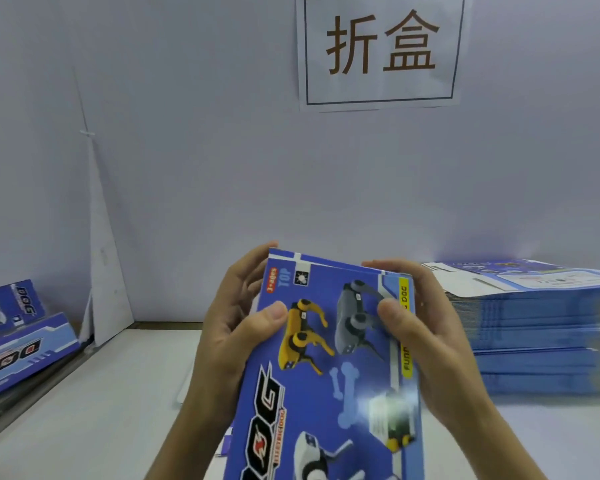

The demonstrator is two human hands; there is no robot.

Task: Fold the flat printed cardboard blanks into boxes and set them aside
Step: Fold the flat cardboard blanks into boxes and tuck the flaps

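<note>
We hold the blue printed cardboard box blank with robot-dog artwork (pixel 329 368) upright between us and the table. Our left hand (pixel 229 337) grips its left edge, thumb on the face; our right hand (pixel 426 327) clamps the right edge likewise, probably to squeeze it open, though blur hides the far end. Beyond lie the tall stack of flat blue blanks (pixel 537 327) and the finished blue boxes (pixel 21 351) set aside left.

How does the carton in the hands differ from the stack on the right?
The carton is one piece, gripped by left hand and right hand above the table; the stack is many blanks lying on it. The carton tilts; the stack lies level. Both are blue.
</note>
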